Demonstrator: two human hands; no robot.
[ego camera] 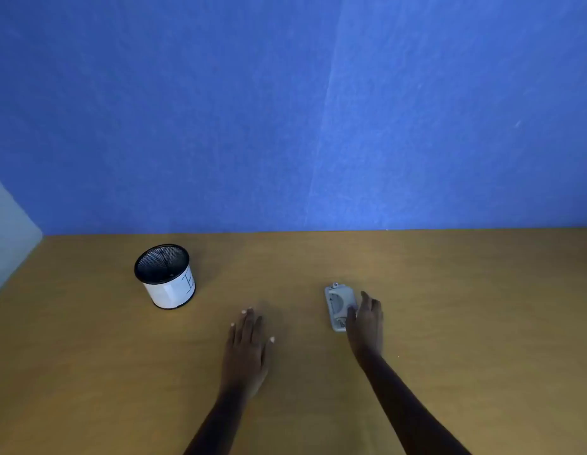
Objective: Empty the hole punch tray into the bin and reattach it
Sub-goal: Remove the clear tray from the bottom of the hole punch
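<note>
A small grey hole punch (338, 303) lies on the wooden table (449, 290), right of centre. My right hand (366, 323) rests against its right side, thumb on its near end and fingers along its far edge; whether it grips the punch is unclear. My left hand (247, 343) lies flat on the table, fingers spread, holding nothing, well left of the punch. The bin (165, 277), a small round black mesh cup wrapped in white paper, stands upright at the far left. The punch's tray is not visible as a separate part.
A blue wall (285, 110) rises directly behind the table's far edge. A pale panel (9, 231) closes off the left side. Bare tabletop lies between the bin and my left hand.
</note>
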